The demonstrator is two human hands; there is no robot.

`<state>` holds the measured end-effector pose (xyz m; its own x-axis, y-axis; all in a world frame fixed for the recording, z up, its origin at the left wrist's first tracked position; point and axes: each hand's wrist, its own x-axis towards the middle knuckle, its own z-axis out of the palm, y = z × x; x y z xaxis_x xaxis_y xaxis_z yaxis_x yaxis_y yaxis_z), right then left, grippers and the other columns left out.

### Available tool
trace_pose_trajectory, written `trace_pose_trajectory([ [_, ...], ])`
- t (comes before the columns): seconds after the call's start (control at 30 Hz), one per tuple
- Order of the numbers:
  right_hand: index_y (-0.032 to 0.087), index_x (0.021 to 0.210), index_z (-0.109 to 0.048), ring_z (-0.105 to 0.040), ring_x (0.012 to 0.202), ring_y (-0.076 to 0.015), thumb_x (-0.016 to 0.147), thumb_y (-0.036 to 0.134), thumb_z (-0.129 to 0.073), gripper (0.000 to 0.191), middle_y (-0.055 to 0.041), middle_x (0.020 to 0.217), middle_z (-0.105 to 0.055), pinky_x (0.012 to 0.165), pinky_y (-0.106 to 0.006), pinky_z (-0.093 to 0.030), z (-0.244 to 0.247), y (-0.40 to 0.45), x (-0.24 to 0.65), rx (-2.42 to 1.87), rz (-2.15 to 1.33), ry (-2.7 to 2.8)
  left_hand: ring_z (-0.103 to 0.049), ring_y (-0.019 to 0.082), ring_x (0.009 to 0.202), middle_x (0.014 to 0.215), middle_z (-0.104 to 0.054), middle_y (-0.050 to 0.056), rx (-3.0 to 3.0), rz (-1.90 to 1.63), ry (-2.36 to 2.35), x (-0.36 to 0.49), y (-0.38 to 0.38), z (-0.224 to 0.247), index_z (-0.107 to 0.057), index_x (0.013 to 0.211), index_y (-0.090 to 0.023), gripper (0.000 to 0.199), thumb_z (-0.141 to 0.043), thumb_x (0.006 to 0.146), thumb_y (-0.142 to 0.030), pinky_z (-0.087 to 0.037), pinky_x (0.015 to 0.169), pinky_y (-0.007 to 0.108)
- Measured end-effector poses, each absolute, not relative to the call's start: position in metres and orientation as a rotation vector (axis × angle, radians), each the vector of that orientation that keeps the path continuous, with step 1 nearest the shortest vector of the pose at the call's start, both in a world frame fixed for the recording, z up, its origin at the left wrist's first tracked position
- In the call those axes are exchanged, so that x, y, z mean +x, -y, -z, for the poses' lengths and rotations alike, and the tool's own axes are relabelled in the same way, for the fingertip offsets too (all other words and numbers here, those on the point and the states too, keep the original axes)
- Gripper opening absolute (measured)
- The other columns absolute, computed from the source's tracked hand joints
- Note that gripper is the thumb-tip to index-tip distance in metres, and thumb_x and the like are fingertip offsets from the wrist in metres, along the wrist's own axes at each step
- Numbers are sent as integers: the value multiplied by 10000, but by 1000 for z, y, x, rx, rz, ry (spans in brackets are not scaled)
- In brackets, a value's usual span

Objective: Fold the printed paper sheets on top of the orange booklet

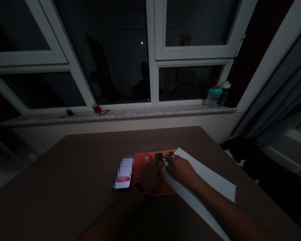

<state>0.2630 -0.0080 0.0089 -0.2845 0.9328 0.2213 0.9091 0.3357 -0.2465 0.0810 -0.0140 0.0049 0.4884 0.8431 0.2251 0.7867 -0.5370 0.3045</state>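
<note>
My left hand (150, 174), a dark band on its wrist, lies on a red-orange printed sheet or booklet (139, 161). Its fingers look bent but spread over the print, close to the edge of a white sheet (208, 170). On the near corner of that white sheet rests my right hand (180, 168), with its fingers closed together. A small pale tip shows at the fingertips, too dim to name. Dark printed pictures show between the two hands. Left of the red-orange sheet lies a phone (124, 172) with its screen lit and blurred out.
The brown table (65, 174) reaches toward a speckled stone windowsill (137, 112). On the sill stand a teal-lidded bottle (213, 96), a clear bottle (223, 93), a small red item (96, 108) and a small dark item (69, 112). Curtains (273, 97) hang at the right.
</note>
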Motion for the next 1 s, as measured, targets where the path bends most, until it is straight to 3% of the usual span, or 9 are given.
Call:
trace_pose_trajectory([
  [0.13, 150, 1061, -619, -586, 1011, -282, 824, 278, -608, 270, -166, 1114, -618, 792, -349, -456, -7, 13, 254, -1693, -216, 2386, -509, 253, 1063, 1064, -565, 80, 2609, -482, -1421, 67, 15, -4, -577, 925, -183, 104, -521, 846, -145, -401, 965, 411],
  [0.3, 172, 1106, -606, -563, 1069, -237, 807, 204, -635, 302, -116, 1157, -593, 901, -323, -443, -11, 4, 254, -1468, -354, 2446, -441, 253, 1212, 1260, -510, 67, 2662, -514, -1261, 51, 13, -3, -521, 1199, -214, 383, -576, 829, -135, -332, 1076, 430],
  [0.43, 187, 1103, -602, -575, 1051, -206, 806, 131, -625, 303, -86, 1121, -604, 928, -302, -437, -8, -4, 255, -1303, -462, 2437, -441, 262, 1233, 1315, -509, 78, 2661, -487, -1197, 44, 10, 0, -591, 1108, -193, 286, -585, 833, -112, -342, 1074, 435],
  [0.7, 189, 1121, -605, -526, 1080, -214, 757, 8, -550, 411, -83, 1102, -573, 965, -347, -421, 0, -1, 247, -1068, -505, 2363, -503, 236, 1153, 1206, -592, 59, 2654, -415, -1105, 34, 13, -10, -621, 1084, -197, 287, -576, 829, -73, -395, 1009, 402],
  [0.83, 200, 1122, -607, -539, 1048, -186, 701, -85, -438, 536, -69, 1089, -538, 937, -312, -434, 4, 5, 249, -1045, -571, 2217, -524, 232, 1126, 1187, -594, 62, 2640, -440, -1111, 26, 13, -8, -638, 1104, -208, 243, -565, 888, -124, -391, 1004, 399],
  [1.0, 209, 1152, -591, -577, 968, -171, 738, -70, -428, 526, -55, 1036, -571, 862, -291, -452, 10, 8, 249, -997, -630, 2164, -553, 225, 1055, 1145, -594, 67, 2627, -437, -1110, 21, 12, -5, -656, 1097, -218, 229, -541, 908, -157, -421, 953, 380],
])
